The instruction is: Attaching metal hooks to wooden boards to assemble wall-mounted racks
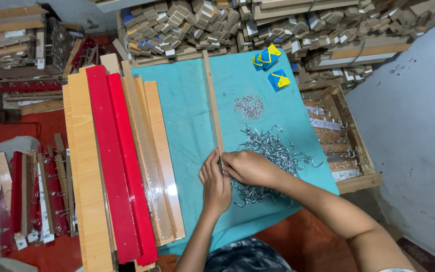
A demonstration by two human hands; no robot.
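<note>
On teal cloth [187,100], hands pinch thin wooden strip [211,95].

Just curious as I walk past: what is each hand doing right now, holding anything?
Left hand: curled against the narrow wooden strip; a firm grip cannot be told.
Right hand: closed at the same strip, over the metal hooks; contents hidden.

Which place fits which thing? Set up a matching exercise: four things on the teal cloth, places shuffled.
Things:
1. pile of metal hooks
2. small screw eyes
3. blue and yellow boxes
4. wooden strip

Places:
A. far edge of the teal cloth
B. under the right hand
C. between both hands, running away from the person
D. small heap between boxes and hooks

Pairs: 1-B, 2-D, 3-A, 4-C
</note>
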